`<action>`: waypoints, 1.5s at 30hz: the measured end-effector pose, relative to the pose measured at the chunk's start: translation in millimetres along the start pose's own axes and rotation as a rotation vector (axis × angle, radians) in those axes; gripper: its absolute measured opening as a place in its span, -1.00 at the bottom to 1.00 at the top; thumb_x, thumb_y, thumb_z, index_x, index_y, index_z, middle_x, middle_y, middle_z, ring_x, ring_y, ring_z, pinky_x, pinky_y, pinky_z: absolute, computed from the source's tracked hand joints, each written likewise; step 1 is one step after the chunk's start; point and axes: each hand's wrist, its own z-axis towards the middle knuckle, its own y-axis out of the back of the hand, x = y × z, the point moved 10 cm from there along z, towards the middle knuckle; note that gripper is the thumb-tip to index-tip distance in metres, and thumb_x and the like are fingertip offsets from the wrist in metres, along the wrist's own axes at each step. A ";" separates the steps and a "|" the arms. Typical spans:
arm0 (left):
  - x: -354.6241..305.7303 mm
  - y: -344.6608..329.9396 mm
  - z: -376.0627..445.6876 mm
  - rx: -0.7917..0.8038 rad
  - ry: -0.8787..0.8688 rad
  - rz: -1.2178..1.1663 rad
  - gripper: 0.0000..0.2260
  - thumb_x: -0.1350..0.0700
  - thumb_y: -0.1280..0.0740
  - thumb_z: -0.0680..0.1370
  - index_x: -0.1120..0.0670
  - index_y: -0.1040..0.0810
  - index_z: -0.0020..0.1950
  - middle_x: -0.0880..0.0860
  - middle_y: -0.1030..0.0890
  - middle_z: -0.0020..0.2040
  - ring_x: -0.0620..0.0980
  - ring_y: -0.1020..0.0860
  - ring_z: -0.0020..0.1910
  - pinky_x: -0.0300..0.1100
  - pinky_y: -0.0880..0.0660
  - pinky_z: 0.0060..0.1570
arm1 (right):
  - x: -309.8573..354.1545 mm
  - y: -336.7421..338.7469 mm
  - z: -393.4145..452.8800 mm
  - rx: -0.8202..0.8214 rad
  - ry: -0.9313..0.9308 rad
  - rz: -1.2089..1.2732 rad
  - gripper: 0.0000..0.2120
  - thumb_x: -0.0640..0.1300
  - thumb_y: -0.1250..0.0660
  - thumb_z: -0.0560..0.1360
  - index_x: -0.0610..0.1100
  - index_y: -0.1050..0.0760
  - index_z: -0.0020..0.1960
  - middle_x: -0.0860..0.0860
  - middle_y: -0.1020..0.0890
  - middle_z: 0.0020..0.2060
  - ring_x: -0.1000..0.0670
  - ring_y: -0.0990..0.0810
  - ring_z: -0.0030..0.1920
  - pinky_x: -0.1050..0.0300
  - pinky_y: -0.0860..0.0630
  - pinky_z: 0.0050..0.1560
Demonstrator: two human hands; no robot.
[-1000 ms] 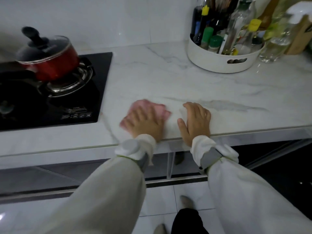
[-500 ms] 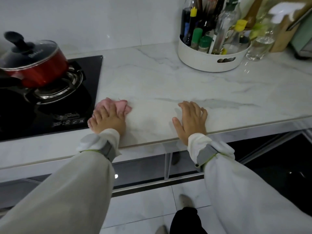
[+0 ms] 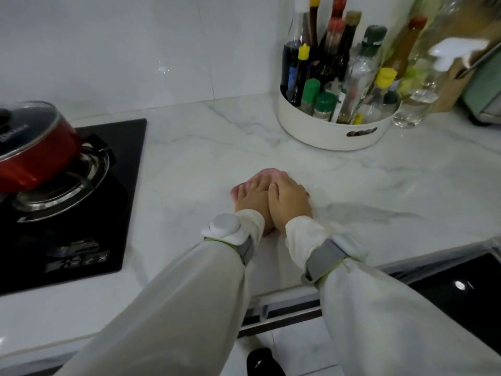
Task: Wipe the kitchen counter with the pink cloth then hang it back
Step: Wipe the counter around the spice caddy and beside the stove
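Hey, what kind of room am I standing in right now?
Most likely a home kitchen: a red lidded pot sits on a gas hob, and a white caddy packed with sauce and seasoning bottles stands on the marble-look counter against a tiled wall.

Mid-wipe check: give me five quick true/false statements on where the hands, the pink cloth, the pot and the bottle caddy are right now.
1. Both hands press on the pink cloth. True: the left hand and the right hand lie together on top of it.
2. The cloth is hanging up. False: it lies on the counter.
3. The red pot sits on the hob burner with its lid on. True.
4. The white caddy of bottles stands left of the hob. False: it stands at the back right of the counter.
5. The cloth touches the hob. False: bare counter lies between them.
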 end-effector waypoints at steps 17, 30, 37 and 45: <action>29.4 56.6 181.1 -0.134 -0.162 0.104 -0.54 0.01 -0.25 0.51 0.05 -0.41 0.41 0.09 -0.36 0.44 0.10 -0.26 0.45 -0.03 -0.10 0.47 | 11.1 -32.6 189.6 0.107 0.034 0.064 -0.63 -0.03 -0.04 0.62 -0.20 -0.41 0.29 -0.16 -0.48 0.31 -0.13 -0.42 0.31 0.07 -0.28 0.32; 61.8 82.4 315.9 -0.054 0.028 0.130 -0.43 -0.25 0.07 0.59 -0.11 0.06 0.57 0.07 0.10 0.59 0.14 0.10 0.56 0.14 0.11 0.49 | 24.1 -50.9 218.5 0.063 0.056 0.003 -0.63 -0.22 -0.20 0.47 -0.38 -0.44 0.21 -0.31 -0.54 0.14 -0.28 -0.50 0.21 -0.06 -0.41 0.24; 149.7 106.5 274.0 -0.112 0.320 0.037 -0.43 -0.25 0.10 0.61 -0.05 0.06 0.57 0.09 0.06 0.58 0.17 0.08 0.56 0.15 0.13 0.50 | 19.4 -62.3 214.0 0.022 0.007 -0.065 -0.67 -0.15 -0.06 0.25 -0.28 -0.57 -0.34 -0.22 -0.64 -0.31 -0.22 -0.65 -0.24 0.03 -0.61 -0.18; 296.8 117.0 176.0 -0.187 0.810 -0.019 -0.39 -0.24 0.14 0.61 0.03 0.08 0.58 0.15 0.09 0.58 0.18 0.10 0.56 0.19 0.19 0.49 | 28.5 -61.0 212.2 0.073 -0.048 -0.077 -0.47 -0.09 0.09 0.34 -0.37 -0.57 -0.14 -0.30 -0.62 -0.08 -0.29 -0.58 0.07 -0.09 -0.49 0.15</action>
